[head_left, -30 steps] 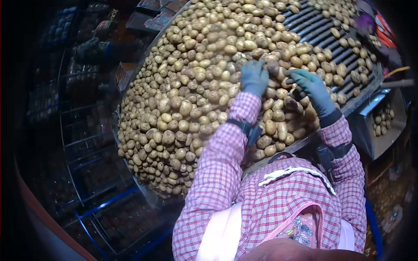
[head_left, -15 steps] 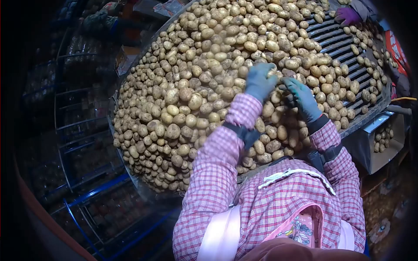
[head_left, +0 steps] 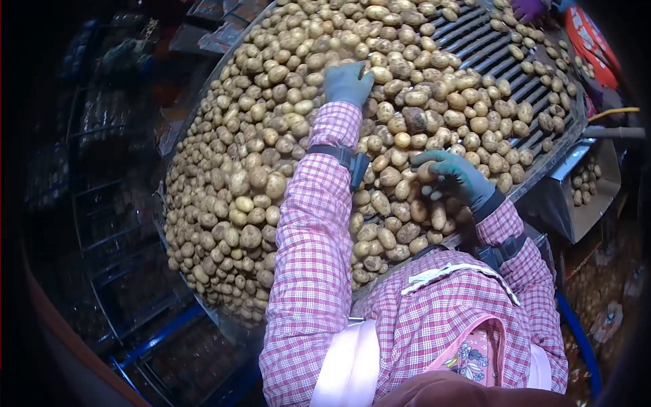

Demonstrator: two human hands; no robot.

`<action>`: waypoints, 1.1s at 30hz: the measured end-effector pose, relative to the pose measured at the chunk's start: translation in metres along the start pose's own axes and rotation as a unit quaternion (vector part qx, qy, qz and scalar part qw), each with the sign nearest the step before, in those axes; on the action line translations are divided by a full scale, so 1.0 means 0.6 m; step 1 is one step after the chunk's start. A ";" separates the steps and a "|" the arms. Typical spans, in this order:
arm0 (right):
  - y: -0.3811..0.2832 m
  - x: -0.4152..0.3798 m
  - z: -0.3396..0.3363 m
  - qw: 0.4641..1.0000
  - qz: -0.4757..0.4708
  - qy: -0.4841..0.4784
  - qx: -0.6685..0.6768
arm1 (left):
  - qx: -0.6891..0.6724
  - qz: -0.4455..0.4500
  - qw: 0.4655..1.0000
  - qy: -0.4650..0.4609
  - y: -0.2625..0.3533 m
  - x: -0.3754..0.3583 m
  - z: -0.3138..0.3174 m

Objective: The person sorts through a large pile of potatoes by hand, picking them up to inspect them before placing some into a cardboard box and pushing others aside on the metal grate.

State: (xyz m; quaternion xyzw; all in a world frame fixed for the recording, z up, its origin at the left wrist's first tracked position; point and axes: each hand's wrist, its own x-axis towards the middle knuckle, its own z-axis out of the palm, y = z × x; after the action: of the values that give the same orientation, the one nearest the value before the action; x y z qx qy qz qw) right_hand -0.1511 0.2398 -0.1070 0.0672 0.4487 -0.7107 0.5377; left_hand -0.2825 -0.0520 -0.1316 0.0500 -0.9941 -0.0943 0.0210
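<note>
A large heap of pale, dirt-marked potatoes [head_left: 251, 180] fills the sorting table. My left hand [head_left: 347, 83], in a grey-blue glove, is stretched out over the far part of the heap. Its fingers are curled down out of sight behind the back of the hand, so what they grip is hidden; its thumb side lies beside a potato. Closer to my body, my right hand [head_left: 458, 180], gloved in grey-green, is curved with its fingers round a potato [head_left: 426, 171]. More potatoes lie just under that hand.
Dark slatted bars [head_left: 478, 41] show at the table's far right. A cardboard box [head_left: 600, 203] with potatoes inside stands at right, below the table rim [head_left: 553, 161]. Another person's purple glove [head_left: 529, 9] is at the top right. Blue metal racking [head_left: 163, 339] stands left.
My left hand has moved left and farther up the heap, away from my right hand. My right hand has come down slightly toward my body, with a potato now visible in its fingers.
</note>
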 end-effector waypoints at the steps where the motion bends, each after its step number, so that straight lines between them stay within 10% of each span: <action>1: 0.003 -0.001 0.000 1.000 -0.024 -0.006 -0.009 | 0.045 0.003 0.999 -0.017 0.029 0.002 -0.010; 4: 0.010 -0.004 0.006 0.997 -0.068 -0.004 -0.028 | 0.074 0.004 0.987 -0.141 0.069 0.027 -0.015; 20: 0.027 0.026 -0.026 0.994 -0.028 0.074 0.069 | -0.242 -0.078 0.962 0.102 0.045 -0.041 0.038; 25: 0.034 0.011 -0.047 0.992 -0.073 0.046 0.097 | -0.027 -0.094 0.986 -0.136 0.130 -0.018 0.015; 29: 0.037 0.006 -0.078 0.984 -0.093 -0.008 0.150 | -0.254 -0.184 0.939 -0.140 0.145 -0.042 -0.021; 33: 0.046 0.027 -0.082 0.948 -0.127 -0.057 0.285 | -0.311 0.053 0.946 -0.076 0.198 -0.176 -0.028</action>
State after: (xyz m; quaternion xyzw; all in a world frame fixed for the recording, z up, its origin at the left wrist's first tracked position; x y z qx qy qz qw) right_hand -0.1538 0.2632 -0.1610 0.1196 0.2009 -0.8742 0.4256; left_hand -0.1882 0.0719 -0.0959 -0.0195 -0.9153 -0.4009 -0.0351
